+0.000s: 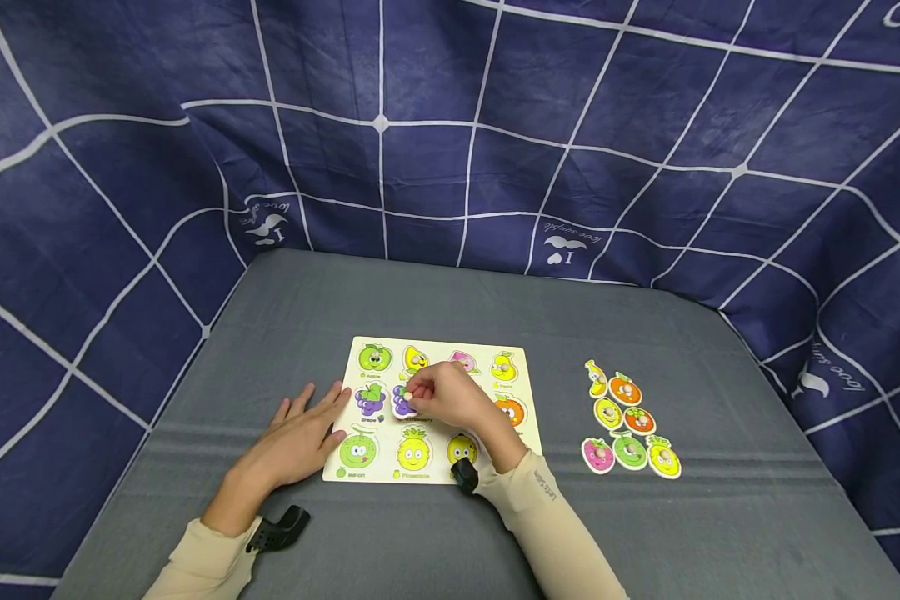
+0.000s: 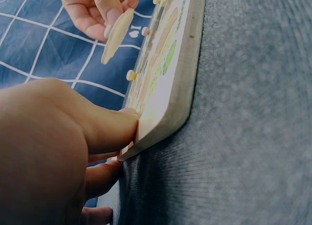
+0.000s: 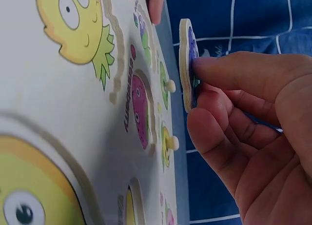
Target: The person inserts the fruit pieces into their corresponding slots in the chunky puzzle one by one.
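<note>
1. Left hand (image 1: 300,435) and right hand (image 1: 453,398) are working at a puzzle board (image 1: 382,460) on the grey tabletop (image 1: 735,425); the right forearm (image 1: 547,521) is covering part of the board, and loose fruit pieces (image 1: 630,452) are lying farther right.
2. Between the hands, a grape piece (image 1: 400,407) is hovering just above the board.
3. Left fingers are resting spread, thumb touching the board's edge; right fingertips are pinching the grape piece.
</note>
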The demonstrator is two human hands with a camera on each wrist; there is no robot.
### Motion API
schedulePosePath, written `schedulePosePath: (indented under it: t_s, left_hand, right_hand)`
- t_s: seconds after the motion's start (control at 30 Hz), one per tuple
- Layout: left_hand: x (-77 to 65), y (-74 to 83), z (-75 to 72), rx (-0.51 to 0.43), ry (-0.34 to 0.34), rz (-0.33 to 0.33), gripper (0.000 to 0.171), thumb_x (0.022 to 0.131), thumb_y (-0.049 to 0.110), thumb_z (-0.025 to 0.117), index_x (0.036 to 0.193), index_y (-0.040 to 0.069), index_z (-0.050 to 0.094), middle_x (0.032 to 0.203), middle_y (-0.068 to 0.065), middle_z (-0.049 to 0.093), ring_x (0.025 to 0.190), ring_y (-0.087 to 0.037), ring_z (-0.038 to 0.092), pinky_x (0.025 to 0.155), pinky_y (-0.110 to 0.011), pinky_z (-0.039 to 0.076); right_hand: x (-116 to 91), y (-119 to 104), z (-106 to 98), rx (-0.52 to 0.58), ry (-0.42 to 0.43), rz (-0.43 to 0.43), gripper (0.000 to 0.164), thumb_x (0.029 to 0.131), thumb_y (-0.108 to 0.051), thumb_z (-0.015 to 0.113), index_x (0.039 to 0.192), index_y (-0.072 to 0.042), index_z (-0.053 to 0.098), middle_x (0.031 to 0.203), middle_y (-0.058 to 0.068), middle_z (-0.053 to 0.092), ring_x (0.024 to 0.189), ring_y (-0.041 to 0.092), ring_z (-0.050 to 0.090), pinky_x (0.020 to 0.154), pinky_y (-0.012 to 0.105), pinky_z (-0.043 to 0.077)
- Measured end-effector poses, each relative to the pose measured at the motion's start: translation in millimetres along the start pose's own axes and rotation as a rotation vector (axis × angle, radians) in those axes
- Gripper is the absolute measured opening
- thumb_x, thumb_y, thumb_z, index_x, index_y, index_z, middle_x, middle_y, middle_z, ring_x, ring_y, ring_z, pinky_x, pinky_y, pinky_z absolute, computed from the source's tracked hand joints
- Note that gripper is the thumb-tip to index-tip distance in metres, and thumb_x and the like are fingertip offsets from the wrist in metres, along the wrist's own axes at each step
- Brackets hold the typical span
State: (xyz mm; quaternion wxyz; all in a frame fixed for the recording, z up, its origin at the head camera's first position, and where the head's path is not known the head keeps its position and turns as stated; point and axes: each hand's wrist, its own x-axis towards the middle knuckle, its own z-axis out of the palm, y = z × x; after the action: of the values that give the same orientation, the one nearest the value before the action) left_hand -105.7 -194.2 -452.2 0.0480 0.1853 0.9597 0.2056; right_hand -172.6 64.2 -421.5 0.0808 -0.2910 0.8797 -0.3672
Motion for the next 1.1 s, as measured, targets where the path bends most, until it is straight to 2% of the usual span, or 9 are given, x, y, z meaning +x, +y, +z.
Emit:
schedulePosePath:
  t_s: [0.4,0.77,1.1]
  left_hand:
    - [-0.3,0.9,-0.6,-0.001,-0.007,-0.007,0.059,0.098,0.02,0.06,0.151,0.002,0.039,0.155,-0.02,0.035,0.14,-0.056,0.021,0.105,-0.074,0.016]
    - [0.1,1.0,-0.9,0.003,-0.006,0.0,0.059,0.098,0.02,0.06,0.15,0.001,0.04,0.154,-0.02,0.036,0.139,-0.056,0.022,0.104,-0.074,0.016]
    - [0.6,0.2,-1.0,0.006,-0.001,0.001,0.059,0.098,0.02,0.06,0.15,0.001,0.04,0.154,-0.02,0.036,0.139,-0.056,0.023,0.104,-0.075,0.018]
  right_hand:
    - [10,-4,11,-0.047,-0.016,-0.017,0.004,0.084,-0.004,0.077,0.085,-0.005,0.073,0.067,-0.007,0.06,0.061,0.002,0.053,0.059,0.017,0.045]
    - [20,-5,18,-0.016,-0.042,0.013,0.005,0.084,-0.004,0.077,0.088,-0.004,0.074,0.067,-0.007,0.061,0.061,0.003,0.054,0.059,0.017,0.046]
    - [27,-9,20,-0.034,-0.056,-0.032,0.005,0.083,-0.001,0.074,0.086,-0.004,0.072,0.065,-0.006,0.06,0.058,0.001,0.053,0.057,0.016,0.045]
